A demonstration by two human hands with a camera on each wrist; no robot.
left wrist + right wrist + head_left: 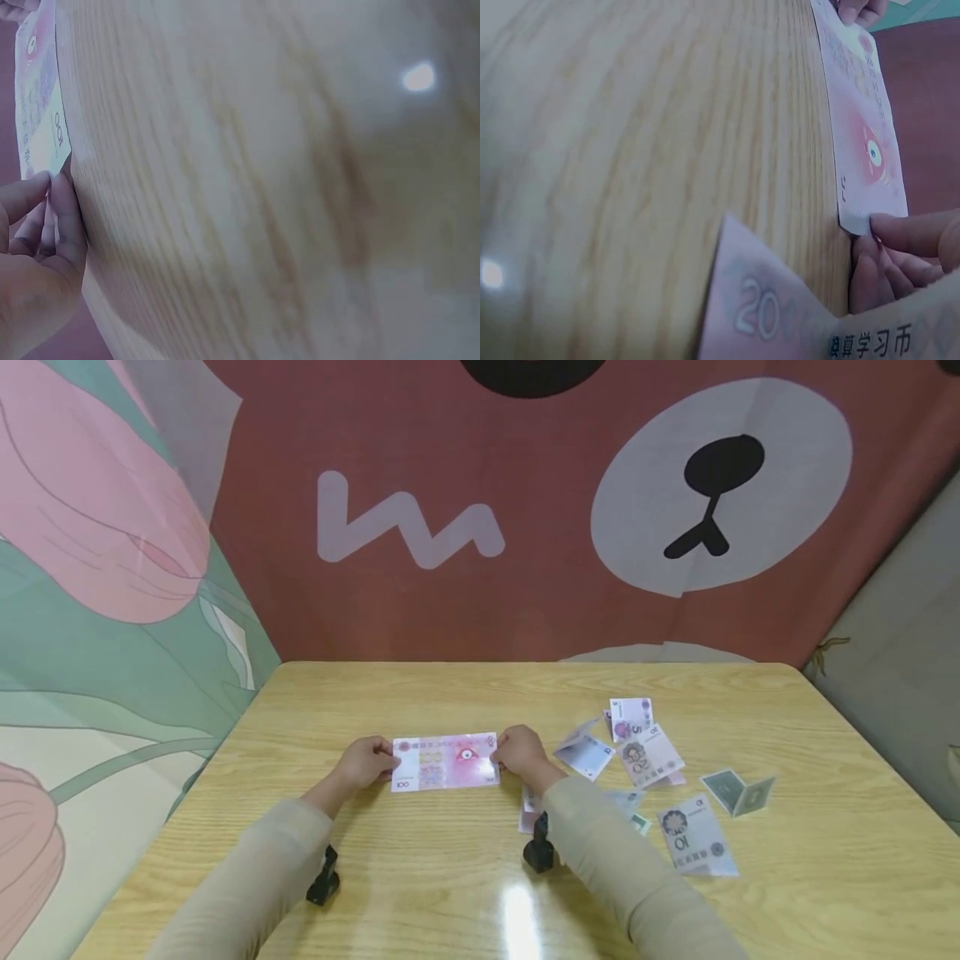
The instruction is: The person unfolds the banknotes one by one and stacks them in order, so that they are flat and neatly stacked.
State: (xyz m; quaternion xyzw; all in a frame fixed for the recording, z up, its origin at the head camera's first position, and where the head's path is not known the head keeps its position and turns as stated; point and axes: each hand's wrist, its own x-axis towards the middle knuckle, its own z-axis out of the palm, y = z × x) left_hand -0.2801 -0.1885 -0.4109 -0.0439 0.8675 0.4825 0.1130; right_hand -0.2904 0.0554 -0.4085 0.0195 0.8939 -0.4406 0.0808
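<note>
A pink play banknote (pixel 446 762) marked 100 is stretched flat between both hands, just over the table. My left hand (pixel 367 762) pinches its left end between thumb and fingers. The right hand (pixel 522 752) pinches the opposite end. In the left wrist view, the thumb and fingers of the left hand (pixel 46 232) meet at the corner of the note (pixel 46 112). From the right wrist, the right hand (pixel 907 255) grips the note's edge (pixel 862 135), and a folded 20 note (pixel 761 300) stands close by.
Right of the hands lie several play notes, some folded: a 20 note (pixel 651 758), a 5 note (pixel 630 718), a 10 note (pixel 697 837) and a green folded note (pixel 738 793). The wooden table (pixel 337 693) meets a printed cloth (pixel 420 610) at the back.
</note>
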